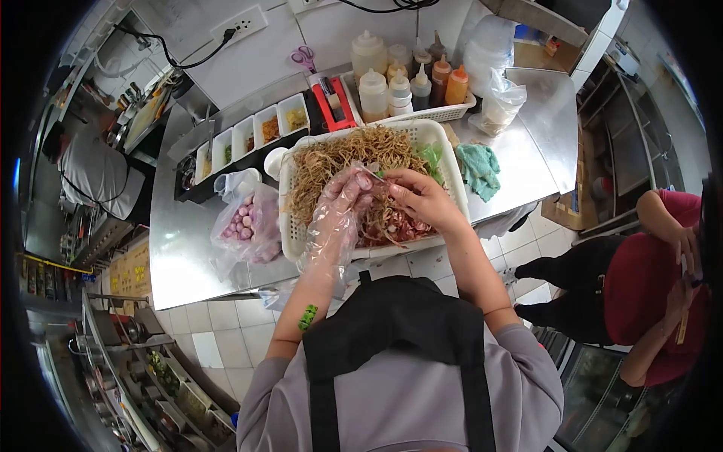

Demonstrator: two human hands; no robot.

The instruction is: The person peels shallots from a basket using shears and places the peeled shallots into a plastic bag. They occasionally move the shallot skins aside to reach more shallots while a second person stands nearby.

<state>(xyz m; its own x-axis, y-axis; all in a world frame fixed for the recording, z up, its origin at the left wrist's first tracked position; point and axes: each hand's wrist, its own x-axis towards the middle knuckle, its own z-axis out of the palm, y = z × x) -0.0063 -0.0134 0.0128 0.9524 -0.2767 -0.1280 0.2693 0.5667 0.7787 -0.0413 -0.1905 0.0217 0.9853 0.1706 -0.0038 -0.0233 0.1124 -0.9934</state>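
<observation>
My left hand (pixel 348 192), in a clear plastic glove, is closed around what looks like a small pinkish shallot, mostly hidden by the fingers. Bare and pinching, my right hand (pixel 422 197) meets it at the fingertips; a thin object shows there, too small to name. Both hands are over a white plastic basket (pixel 288 226). Inside the basket lie a heap of dry brown stalks (pixel 324 158) and, nearer me, reddish shallot skins (pixel 392 227). A clear bag of peeled shallots (pixel 242 220) sits left of the basket.
Behind the basket stand several squeeze bottles (pixel 374 94) and a red-framed tool (pixel 331 102). Food containers (pixel 267 126) line the back left. A green cloth (pixel 478 167) lies right, near a plastic bag (pixel 501 105). Another person (pixel 640 286) stands at right, one more (pixel 102 173) at far left.
</observation>
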